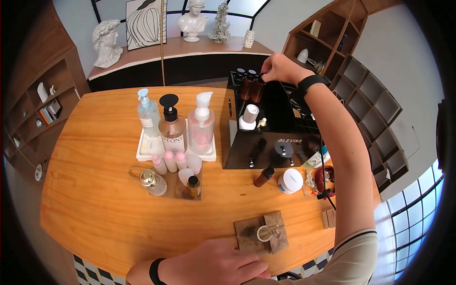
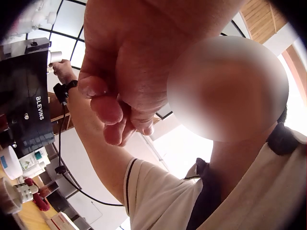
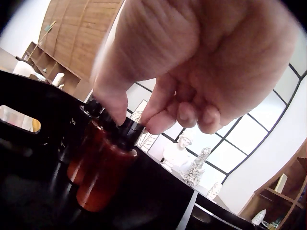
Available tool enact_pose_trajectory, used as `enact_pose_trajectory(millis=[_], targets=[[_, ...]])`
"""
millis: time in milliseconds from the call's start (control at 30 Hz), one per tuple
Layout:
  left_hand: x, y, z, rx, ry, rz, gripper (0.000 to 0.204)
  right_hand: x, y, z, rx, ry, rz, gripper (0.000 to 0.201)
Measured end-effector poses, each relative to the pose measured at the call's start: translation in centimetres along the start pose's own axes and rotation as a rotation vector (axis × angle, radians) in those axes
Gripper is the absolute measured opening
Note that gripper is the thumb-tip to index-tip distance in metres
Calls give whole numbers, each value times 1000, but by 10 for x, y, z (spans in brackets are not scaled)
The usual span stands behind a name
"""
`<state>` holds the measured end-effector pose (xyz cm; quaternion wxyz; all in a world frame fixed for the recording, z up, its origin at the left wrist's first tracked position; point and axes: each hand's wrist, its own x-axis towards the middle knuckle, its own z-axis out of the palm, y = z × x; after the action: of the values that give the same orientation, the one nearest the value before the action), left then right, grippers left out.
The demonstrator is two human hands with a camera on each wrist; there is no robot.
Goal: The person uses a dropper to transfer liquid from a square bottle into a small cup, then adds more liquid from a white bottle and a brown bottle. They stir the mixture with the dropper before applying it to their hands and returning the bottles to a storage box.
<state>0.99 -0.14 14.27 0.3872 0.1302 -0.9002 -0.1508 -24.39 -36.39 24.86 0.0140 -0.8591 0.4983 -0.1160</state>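
On the black box [image 1: 275,128], at its back left, amber bottles with black caps stand close together. My right hand [image 1: 280,69] reaches over them. In the right wrist view the thumb and forefinger of the right hand [image 3: 192,62] pinch the black cap of the nearest amber bottle [image 3: 105,179], which is upright beside another. My left hand [image 1: 216,263] hangs low at the table's front edge, below a brown paper packet [image 1: 277,232]. In the left wrist view the left hand [image 2: 132,67] has loosely curled fingers and holds nothing.
A white bottle [image 1: 248,118] and a small dropper stand on the box's front left. An amber bottle [image 1: 264,176] and a white jar [image 1: 290,181] are before it. Pump bottles stand in a white tray [image 1: 211,156] at left, with small bottles in front. A black cable [image 1: 323,166] hangs at right.
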Motion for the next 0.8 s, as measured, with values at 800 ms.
enact_pose_trajectory(millis=[800], targets=[[6,-37,8,-1476,631,-622,76,-219,-143,22,1737,-390,27,38]])
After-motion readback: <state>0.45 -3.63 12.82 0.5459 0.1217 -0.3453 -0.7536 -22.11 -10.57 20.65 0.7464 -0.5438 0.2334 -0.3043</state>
